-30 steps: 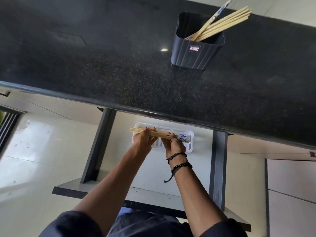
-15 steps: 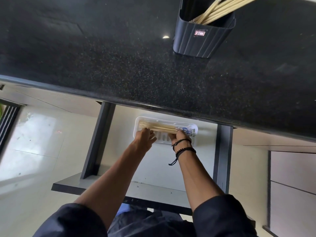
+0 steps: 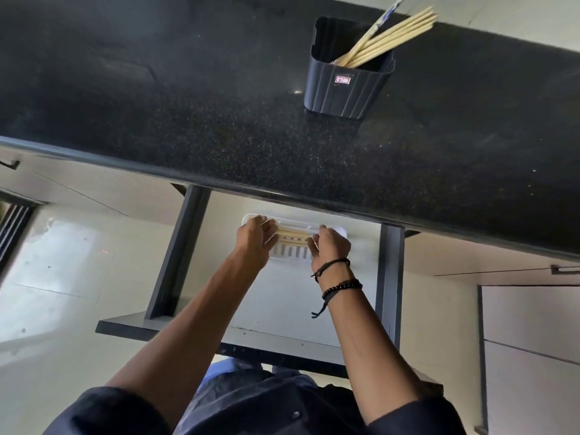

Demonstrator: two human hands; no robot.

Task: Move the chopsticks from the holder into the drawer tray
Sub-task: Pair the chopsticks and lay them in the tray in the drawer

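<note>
head view, steeply down, counter (image 3: 219, 127) near

Desk (image 3: 188, 98): black, flecked with pale speckles. Holder (image 3: 346, 86): dark grey, vertical ribbing, small red-and-white label on front. Chopsticks (image 3: 389, 39) in holder: pale tan wood; one sleeve seen in white with blue print. Tray (image 3: 290, 251): white, slotted base. Chopsticks in tray (image 3: 293, 235): same tan. Drawer (image 3: 179, 252): dark grey sides, white floor. Bracelets (image 3: 340, 285): black, one beaded. Sleeves: dark navy.
</note>
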